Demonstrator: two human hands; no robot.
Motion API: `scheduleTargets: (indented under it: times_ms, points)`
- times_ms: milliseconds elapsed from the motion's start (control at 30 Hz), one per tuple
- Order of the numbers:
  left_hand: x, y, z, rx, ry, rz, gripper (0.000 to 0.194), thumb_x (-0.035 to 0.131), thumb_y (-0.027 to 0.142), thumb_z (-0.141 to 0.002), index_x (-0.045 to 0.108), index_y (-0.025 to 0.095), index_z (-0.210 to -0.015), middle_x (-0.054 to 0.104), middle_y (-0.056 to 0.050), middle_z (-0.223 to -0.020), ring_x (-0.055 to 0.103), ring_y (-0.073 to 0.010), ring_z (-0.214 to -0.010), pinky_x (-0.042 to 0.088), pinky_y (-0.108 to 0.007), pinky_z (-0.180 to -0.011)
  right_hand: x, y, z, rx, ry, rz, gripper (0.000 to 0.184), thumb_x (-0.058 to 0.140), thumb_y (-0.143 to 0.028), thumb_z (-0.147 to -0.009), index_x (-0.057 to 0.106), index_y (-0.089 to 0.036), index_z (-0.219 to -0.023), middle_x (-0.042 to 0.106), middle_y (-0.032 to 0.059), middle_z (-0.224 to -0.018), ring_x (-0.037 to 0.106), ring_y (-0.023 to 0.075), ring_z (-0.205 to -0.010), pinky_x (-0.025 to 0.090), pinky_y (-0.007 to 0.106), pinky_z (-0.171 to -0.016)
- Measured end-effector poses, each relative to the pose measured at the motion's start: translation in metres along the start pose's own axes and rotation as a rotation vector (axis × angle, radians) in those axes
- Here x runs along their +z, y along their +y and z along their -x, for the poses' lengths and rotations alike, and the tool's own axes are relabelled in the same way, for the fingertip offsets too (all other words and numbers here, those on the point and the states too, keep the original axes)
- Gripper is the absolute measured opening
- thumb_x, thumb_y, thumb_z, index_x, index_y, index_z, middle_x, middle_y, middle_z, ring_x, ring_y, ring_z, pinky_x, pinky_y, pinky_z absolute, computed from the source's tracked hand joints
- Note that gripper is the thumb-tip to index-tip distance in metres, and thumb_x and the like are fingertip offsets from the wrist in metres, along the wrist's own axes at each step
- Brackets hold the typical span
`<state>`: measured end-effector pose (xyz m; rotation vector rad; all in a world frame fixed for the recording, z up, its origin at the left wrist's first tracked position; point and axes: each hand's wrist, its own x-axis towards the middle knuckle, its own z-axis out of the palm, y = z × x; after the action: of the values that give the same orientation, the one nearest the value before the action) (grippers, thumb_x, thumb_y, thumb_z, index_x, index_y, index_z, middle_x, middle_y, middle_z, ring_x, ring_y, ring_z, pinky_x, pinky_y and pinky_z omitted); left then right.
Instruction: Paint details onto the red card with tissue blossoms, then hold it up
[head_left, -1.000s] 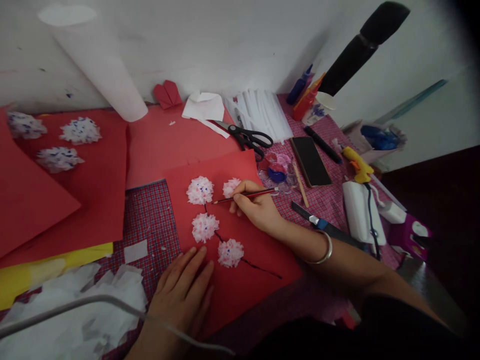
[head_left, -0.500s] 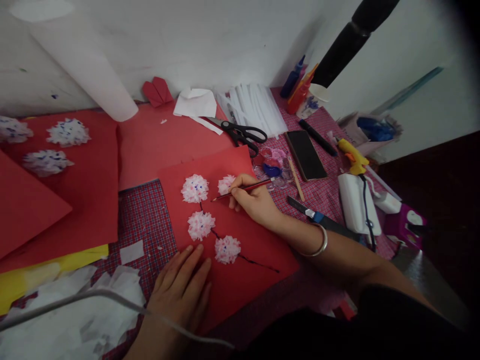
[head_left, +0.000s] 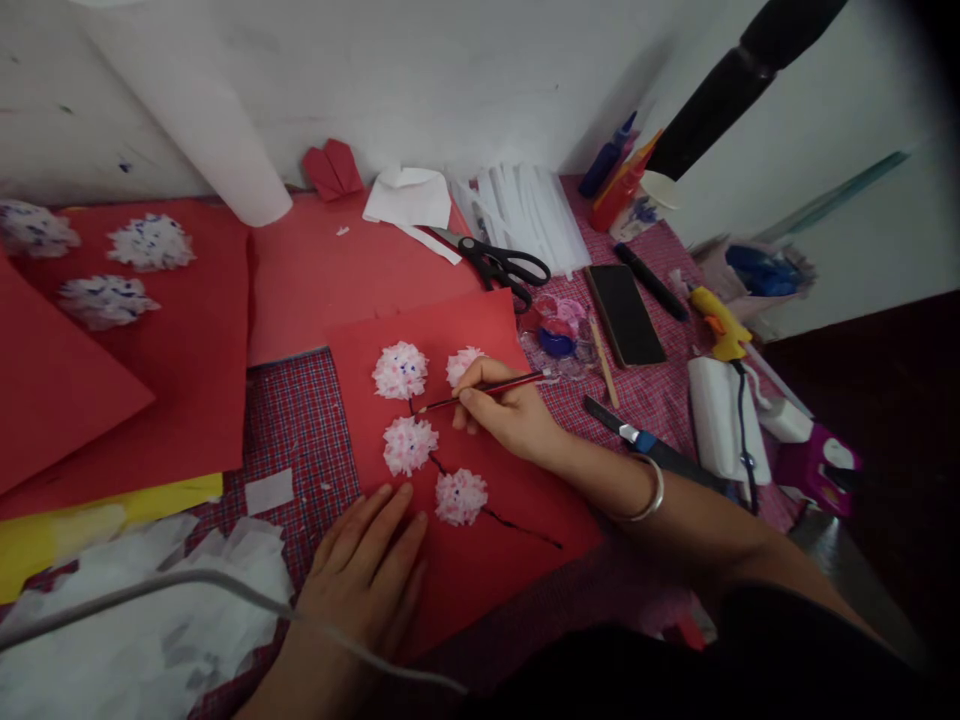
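My right hand pinches a dark red pencil, its tip at a red sheet of paper, close to a short dark line between two paper flowers. Several fluffy pink-white flowers sit on the sheet, among them an upper left flower, a middle flower and a lower flower. My fingers partly cover another flower. A dark drawn stem runs down to the right from the lower flower. My left hand lies flat with fingers stretched along the sheet's lower left edge.
Black scissors, small paint pots, a phone and a utility knife lie beyond the sheet and to its right. White paper scraps spread at lower left. A grey cable crosses the foreground near my left hand.
My right hand has brought the pencil tip a little down and left, to the dark line between the upper left and middle flowers. The whole view has shifted slightly. The left hand stays flat.
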<state>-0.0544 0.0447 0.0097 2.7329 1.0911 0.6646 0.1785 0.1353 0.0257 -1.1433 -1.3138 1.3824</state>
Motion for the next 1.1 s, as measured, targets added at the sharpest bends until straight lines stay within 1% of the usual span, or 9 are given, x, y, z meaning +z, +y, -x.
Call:
scheduleTargets:
  times_ms: [133, 267, 433, 500, 600, 767, 900, 1100]
  points:
    - [-0.0009, -0.0019, -0.0003, 0.06, -0.012, -0.017, 0.025, 0.049, 0.015, -0.094, 0.06, 0.012, -0.116, 0.055, -0.016, -0.131, 0.05, -0.0311, -0.122, 0.045, -0.046, -0.094, 0.0014, 0.0003, -0.0007, -0.005, 0.003, 0.017, 0.009, 0.054, -0.024, -0.085, 0.051, -0.019, -0.078, 0.059, -0.004, -0.059, 0.051, 0.0074, -0.048, 0.041, 0.021, -0.048]
    - [-0.0021, -0.0016, 0.0007, 0.023, -0.025, -0.002, 0.025, 0.048, 0.013, -0.094, 0.059, 0.012, -0.117, 0.053, -0.016, -0.133, 0.049, -0.0317, -0.124, 0.046, -0.048, -0.095, 0.0008, 0.0002, -0.0018, 0.016, 0.046, 0.006, 0.008, 0.053, -0.022, -0.083, 0.049, -0.02, -0.077, 0.057, -0.0056, -0.055, 0.051, 0.0075, -0.046, 0.042, 0.02, -0.047]
    - [-0.0038, 0.0007, 0.0001, 0.014, -0.072, -0.007, 0.026, 0.051, 0.014, -0.094, 0.058, 0.013, -0.119, 0.052, -0.016, -0.135, 0.048, -0.0316, -0.125, 0.047, -0.049, -0.095, -0.003, 0.0002, -0.0029, 0.009, 0.138, 0.023, 0.009, 0.052, -0.022, -0.082, 0.048, -0.02, -0.074, 0.056, -0.0063, -0.053, 0.05, 0.0065, -0.044, 0.04, 0.018, -0.044]
    - [-0.0038, 0.001, -0.001, 0.008, -0.053, 0.001, 0.025, 0.049, 0.014, -0.095, 0.058, 0.012, -0.118, 0.053, -0.016, -0.134, 0.049, -0.0319, -0.124, 0.048, -0.049, -0.094, -0.0042, 0.0002, -0.0038, 0.003, 0.166, 0.036, 0.009, 0.05, -0.022, -0.082, 0.048, -0.02, -0.074, 0.056, -0.0065, -0.052, 0.05, 0.0061, -0.043, 0.04, 0.018, -0.044]
    - [-0.0041, -0.0006, -0.0018, 0.036, -0.022, -0.003, 0.024, 0.049, 0.013, -0.094, 0.059, 0.011, -0.116, 0.054, -0.017, -0.132, 0.05, -0.0325, -0.122, 0.049, -0.049, -0.091, -0.0052, 0.0001, -0.0056, 0.002, 0.194, 0.035, 0.009, 0.05, -0.023, -0.083, 0.047, -0.02, -0.074, 0.057, -0.0065, -0.052, 0.049, 0.0059, -0.042, 0.039, 0.018, -0.043]
    - [-0.007, -0.0047, -0.0005, 0.064, -0.087, -0.027, 0.029, 0.054, 0.015, -0.092, 0.057, 0.012, -0.121, 0.052, -0.017, -0.135, 0.049, -0.0333, -0.124, 0.051, -0.05, -0.091, -0.006, -0.0014, -0.0072, 0.005, 0.229, 0.009, 0.012, 0.052, -0.026, -0.084, 0.048, -0.02, -0.075, 0.057, -0.0064, -0.052, 0.05, 0.0059, -0.042, 0.039, 0.018, -0.044]
    - [-0.0082, -0.0044, -0.0012, 0.072, -0.074, -0.026, 0.028, 0.053, 0.014, -0.092, 0.058, 0.011, -0.119, 0.053, -0.017, -0.133, 0.05, -0.0331, -0.122, 0.052, -0.05, -0.09, -0.0056, -0.002, -0.0058, 0.007, 0.218, 0.018, 0.013, 0.052, -0.025, -0.085, 0.047, -0.02, -0.074, 0.057, -0.0065, -0.053, 0.05, 0.0052, -0.043, 0.04, 0.017, -0.044]
    - [-0.0059, -0.0045, 0.0011, 0.074, -0.087, -0.035, 0.03, 0.054, 0.015, -0.091, 0.057, 0.012, -0.121, 0.052, -0.017, -0.135, 0.049, -0.0329, -0.123, 0.052, -0.05, -0.091, -0.0014, 0.0011, -0.0031, -0.04, 0.058, 0.02, 0.011, 0.052, -0.027, -0.087, 0.05, -0.019, -0.079, 0.059, -0.0041, -0.06, 0.051, 0.0061, -0.048, 0.042, 0.019, -0.047]
